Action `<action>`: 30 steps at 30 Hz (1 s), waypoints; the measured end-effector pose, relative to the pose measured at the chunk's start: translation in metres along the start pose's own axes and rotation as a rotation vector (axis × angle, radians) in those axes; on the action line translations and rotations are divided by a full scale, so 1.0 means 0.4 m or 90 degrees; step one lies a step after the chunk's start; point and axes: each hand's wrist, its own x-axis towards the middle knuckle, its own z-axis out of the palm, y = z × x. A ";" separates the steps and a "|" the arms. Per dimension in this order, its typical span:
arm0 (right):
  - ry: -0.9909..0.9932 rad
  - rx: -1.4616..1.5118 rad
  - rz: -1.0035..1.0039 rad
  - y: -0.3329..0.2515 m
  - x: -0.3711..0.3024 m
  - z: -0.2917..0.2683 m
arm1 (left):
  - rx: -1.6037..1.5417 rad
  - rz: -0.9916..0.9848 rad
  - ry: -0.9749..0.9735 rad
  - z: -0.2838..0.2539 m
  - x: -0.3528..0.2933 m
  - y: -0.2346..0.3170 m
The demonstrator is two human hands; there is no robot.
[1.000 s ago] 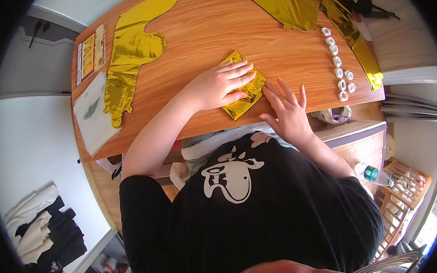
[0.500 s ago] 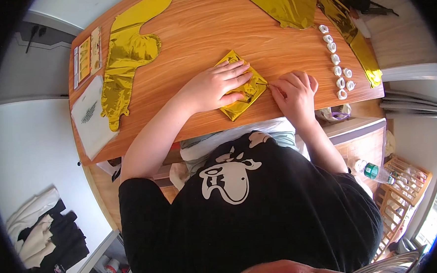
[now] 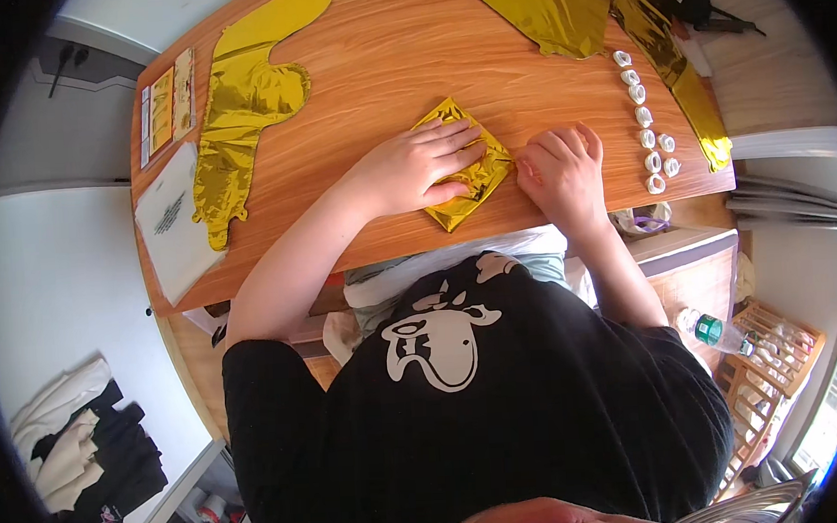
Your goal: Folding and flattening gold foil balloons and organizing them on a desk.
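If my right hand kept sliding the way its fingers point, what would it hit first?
The right hand points up and slightly left, its fingertips at the folded gold foil balloon's right edge; beyond that, probably bare wooden table, then flat gold foil.

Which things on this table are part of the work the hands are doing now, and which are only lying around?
In use:
- folded gold foil piece, pressed flat under the left hand
- right hand, fingertips at the foil's right edge

Lying about:
- flat gold foil balloon at the left
- more gold foil at the far edge
- row of small white rolls
- white sheet
- wooden table
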 end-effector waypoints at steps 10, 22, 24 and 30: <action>0.001 -0.010 -0.013 -0.021 -0.023 -0.016 | 0.001 -0.006 -0.001 -0.004 -0.001 0.005; -0.042 0.038 0.043 -0.031 -0.077 -0.020 | 0.006 -0.016 -0.011 -0.007 -0.003 0.010; -0.048 0.070 0.007 -0.044 -0.075 -0.015 | 0.007 -0.012 -0.012 -0.007 0.000 0.007; -0.043 0.161 -0.036 -0.068 -0.071 -0.004 | 0.003 -0.004 -0.002 -0.006 0.001 0.006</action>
